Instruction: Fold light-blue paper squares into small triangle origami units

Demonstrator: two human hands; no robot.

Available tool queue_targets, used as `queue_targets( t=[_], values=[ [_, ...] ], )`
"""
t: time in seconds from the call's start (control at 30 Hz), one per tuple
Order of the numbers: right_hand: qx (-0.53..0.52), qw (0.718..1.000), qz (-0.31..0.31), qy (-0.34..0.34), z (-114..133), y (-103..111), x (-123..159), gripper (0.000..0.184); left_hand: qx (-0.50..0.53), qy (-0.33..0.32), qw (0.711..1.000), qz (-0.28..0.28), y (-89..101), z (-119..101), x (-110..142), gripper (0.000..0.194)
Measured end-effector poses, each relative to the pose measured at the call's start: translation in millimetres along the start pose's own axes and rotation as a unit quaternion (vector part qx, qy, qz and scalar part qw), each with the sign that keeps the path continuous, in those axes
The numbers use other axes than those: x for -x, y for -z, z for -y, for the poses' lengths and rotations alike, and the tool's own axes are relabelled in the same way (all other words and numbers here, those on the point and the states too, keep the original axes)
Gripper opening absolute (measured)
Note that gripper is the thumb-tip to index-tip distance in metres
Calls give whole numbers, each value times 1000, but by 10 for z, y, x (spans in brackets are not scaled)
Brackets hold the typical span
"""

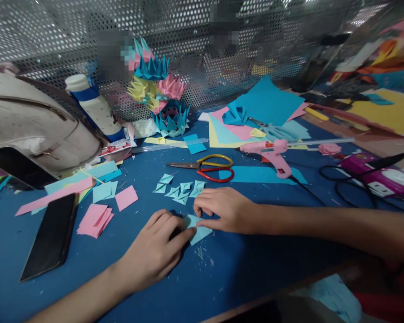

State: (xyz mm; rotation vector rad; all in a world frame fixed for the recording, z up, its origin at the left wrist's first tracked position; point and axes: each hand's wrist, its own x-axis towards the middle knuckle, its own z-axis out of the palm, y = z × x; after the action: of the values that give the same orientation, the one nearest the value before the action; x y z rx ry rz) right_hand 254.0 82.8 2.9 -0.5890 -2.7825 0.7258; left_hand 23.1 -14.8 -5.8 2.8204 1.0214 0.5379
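A small light blue paper square (198, 232) with a crease lies on the blue table between my hands. My left hand (158, 244) is closed at its left edge, fingers curled and thumb pressed on the paper. From the right, my right hand (227, 210) holds the paper's upper right part, its fingers bent and closed. Just beyond sit several folded light blue paper pieces (182, 192). Scissors (205, 167) with one yellow and one red handle lie behind them. Some of the paper is hidden under my fingers.
Pink paper squares (94, 220) and a black phone (50, 237) lie at left. A pink glue gun (272, 152) with a cord rests at right. Behind stand a folded-paper flower stack (171, 117), a bottle (93, 105) and a pale bag (30, 116) against a perforated metal panel.
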Motion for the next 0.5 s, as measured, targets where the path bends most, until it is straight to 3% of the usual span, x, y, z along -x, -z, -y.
queue_targets(
  t=[0.37,0.5],
  values=[
    [-36,999,-17,21,-50,-21,-14,9,-21,1,999,-39,-43,24,9,34],
    [-22,997,-41,67,-99,-4,-7,13,-53,9,997,-47,-64,-11,35,34]
  ],
)
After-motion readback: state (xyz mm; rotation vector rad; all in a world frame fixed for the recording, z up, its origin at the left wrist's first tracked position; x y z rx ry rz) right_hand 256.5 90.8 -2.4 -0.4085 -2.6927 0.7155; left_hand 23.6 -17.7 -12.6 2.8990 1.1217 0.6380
